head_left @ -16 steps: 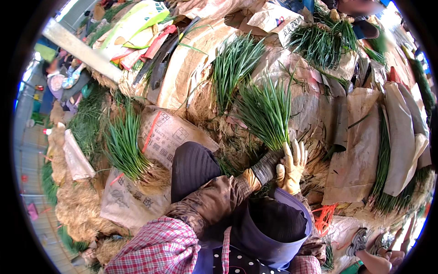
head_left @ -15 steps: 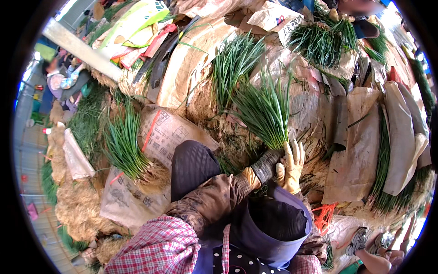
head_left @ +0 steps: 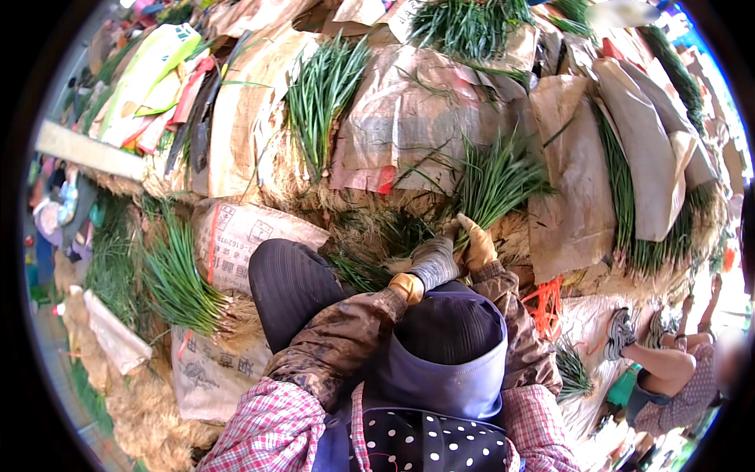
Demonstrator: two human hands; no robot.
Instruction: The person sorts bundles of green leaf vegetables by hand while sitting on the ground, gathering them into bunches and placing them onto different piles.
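A loose bunch of scallions (head_left: 507, 182) fans out away from me, its leaves pointing to the far right over the sacking. My left hand (head_left: 438, 263), in a grey glove with a yellowish cuff, is closed around the lower end of the bunch. Against it, my right hand (head_left: 476, 245), in a yellowish glove, has its fingers bent and pressed to the base of the same bunch. The roots are hidden by the gloves. Both hands are just beyond my right knee (head_left: 444, 326). Loose green leaves (head_left: 362, 271) lie left of my hands.
Another scallion bunch (head_left: 185, 275) lies on a printed sack (head_left: 244, 244) at left. Beyond my hands, one more bunch (head_left: 324, 102) rests beside brown sacking (head_left: 425, 110). Red plastic twine (head_left: 544, 307) lies right of my knee. A person's legs (head_left: 668, 366) show at lower right.
The view has shifted to the right. The held bunch now leans further right. My right hand, spread flat beside the left before, has bent its fingers onto the bunch's base.
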